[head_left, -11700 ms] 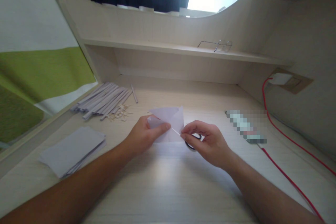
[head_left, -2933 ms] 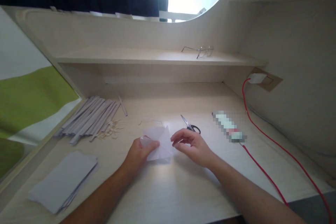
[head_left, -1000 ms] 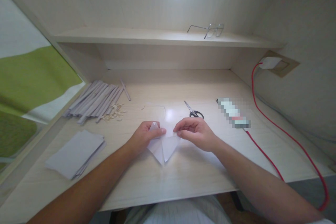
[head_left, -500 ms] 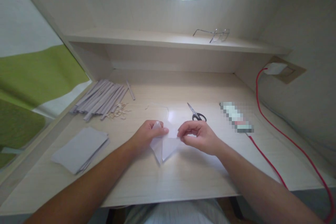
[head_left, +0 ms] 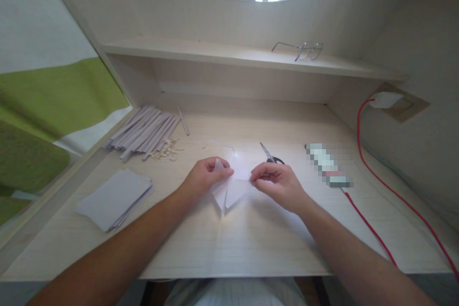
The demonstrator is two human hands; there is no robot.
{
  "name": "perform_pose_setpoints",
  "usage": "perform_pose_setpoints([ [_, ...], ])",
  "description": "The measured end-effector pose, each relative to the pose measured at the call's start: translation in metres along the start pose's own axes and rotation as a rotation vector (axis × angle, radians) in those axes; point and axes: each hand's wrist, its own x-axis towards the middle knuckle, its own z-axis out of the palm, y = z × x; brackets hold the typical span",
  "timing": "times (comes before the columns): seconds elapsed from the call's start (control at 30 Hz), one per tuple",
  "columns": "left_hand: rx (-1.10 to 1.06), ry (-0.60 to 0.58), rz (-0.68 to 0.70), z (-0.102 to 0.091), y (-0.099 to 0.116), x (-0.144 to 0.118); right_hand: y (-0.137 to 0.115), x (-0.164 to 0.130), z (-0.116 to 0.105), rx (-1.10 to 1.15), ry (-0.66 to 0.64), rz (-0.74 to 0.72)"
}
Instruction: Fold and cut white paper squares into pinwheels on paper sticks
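A folded piece of white paper is held up over the desk between my two hands, its lower edge hanging in two pointed flaps. My left hand pinches its left side, thumb on top. At the right edge, the thumb and fingertips of my right hand pinch the paper. Just beyond my right hand lie scissors, their black handles partly covered by it. A stack of white paper sheets rests to the left of my left forearm.
Many rolled paper sticks lie at the back left beside small tan scraps. A blurred-out phone with a red cable is on the right. Glasses sit on the shelf.
The whole view has shifted slightly, moving the desk items to the right in the picture. Both hands still hold the paper, whose flaps have tilted a little.
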Motion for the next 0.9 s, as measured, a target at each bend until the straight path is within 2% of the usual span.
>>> perform_pose_setpoints([
  [0.23,-0.059,0.172,0.101,-0.004,-0.002,0.003,0.005,0.002,0.001,0.068,0.049,0.013],
  [0.47,-0.203,0.261,0.159,-0.001,-0.002,0.001,-0.004,-0.002,0.001,-0.065,-0.097,-0.021],
  [0.63,-0.182,0.260,0.150,0.002,0.001,-0.001,-0.010,-0.001,-0.004,-0.156,-0.157,0.016],
  [0.77,-0.172,0.271,0.149,0.002,0.003,-0.002,-0.007,-0.001,-0.009,-0.189,-0.274,0.053],
  [0.83,-0.171,0.264,0.135,0.002,0.005,-0.004,-0.005,0.000,-0.010,-0.232,-0.221,0.081],
  [0.9,-0.149,0.232,0.109,0.004,0.007,-0.006,-0.003,0.001,-0.010,-0.251,-0.025,0.084],
])
